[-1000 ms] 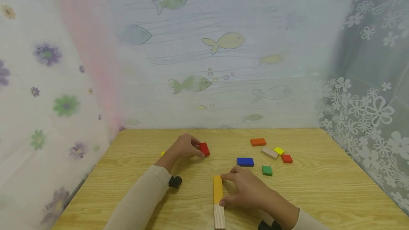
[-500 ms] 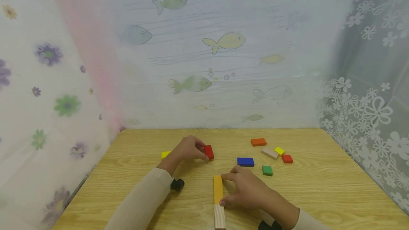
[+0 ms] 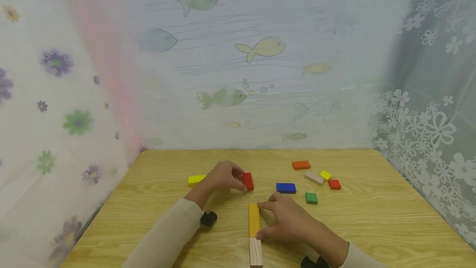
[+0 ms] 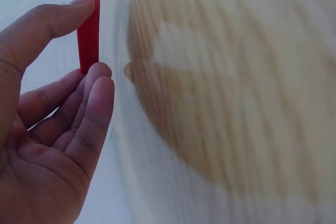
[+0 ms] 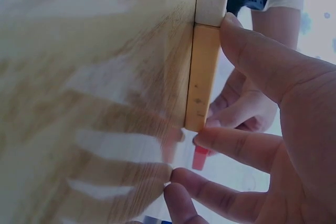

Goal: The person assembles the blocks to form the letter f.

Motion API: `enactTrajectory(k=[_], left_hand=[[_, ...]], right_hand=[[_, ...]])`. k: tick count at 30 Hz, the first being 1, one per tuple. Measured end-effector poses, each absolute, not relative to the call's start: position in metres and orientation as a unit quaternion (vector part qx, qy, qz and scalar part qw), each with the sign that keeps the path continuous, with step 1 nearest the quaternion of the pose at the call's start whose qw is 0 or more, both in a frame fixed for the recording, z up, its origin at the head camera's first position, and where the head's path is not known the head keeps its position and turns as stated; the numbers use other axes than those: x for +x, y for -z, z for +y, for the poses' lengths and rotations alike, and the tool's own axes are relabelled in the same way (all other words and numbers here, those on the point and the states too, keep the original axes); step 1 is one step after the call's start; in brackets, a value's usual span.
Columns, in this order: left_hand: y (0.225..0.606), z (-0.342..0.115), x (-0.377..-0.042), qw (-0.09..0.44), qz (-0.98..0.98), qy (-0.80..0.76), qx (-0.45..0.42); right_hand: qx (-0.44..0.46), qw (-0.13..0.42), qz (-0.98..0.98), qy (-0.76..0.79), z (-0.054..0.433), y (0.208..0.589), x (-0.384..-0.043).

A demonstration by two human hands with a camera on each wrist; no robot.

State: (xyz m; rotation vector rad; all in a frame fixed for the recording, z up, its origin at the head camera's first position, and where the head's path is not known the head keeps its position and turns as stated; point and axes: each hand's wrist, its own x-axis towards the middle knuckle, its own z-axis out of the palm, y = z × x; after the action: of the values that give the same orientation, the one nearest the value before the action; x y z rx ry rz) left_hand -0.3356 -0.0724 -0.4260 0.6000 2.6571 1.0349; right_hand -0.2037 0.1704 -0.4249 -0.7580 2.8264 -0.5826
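My left hand [image 3: 224,175] pinches a red wooden block [image 3: 248,181] by its ends, between thumb and fingertips. In the left wrist view the red block [image 4: 88,35] is narrow and held close over the wood surface. My right hand [image 3: 288,219] spans an orange-yellow block [image 3: 254,220] lying lengthwise, the thumb at its near end and the index finger at its far end. Behind the thumb, a plain wood block [image 3: 255,252] sits end to end with it in one straight line. The right wrist view shows the seam between the orange-yellow block [image 5: 202,77] and the plain one.
A blue block [image 3: 285,188] and a green square block [image 3: 311,198] lie beyond my right hand. Farther back are an orange block [image 3: 301,165], a plain block [image 3: 314,178], a yellow one [image 3: 325,175] and a small red one [image 3: 334,184]. Another yellow block [image 3: 196,180] is partly behind my left forearm.
My left hand has carried the red block rightward and a little toward me, uncovering more of the yellow block at left. The right hand and the blocks beside it have stayed put.
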Motion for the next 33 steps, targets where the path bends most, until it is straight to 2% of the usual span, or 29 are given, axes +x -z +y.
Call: enactTrajectory(k=[14,33], left_hand=[[0.428,-0.065,-0.322,0.117,0.9,-0.349,0.233],[0.427,-0.062,-0.306,0.122,0.895,-0.363,0.23]], right_hand=[[-0.252,0.079,0.945,0.194,0.17,0.424,-0.202],[-0.244,0.089,0.946,0.195,0.169,0.42,-0.202]])
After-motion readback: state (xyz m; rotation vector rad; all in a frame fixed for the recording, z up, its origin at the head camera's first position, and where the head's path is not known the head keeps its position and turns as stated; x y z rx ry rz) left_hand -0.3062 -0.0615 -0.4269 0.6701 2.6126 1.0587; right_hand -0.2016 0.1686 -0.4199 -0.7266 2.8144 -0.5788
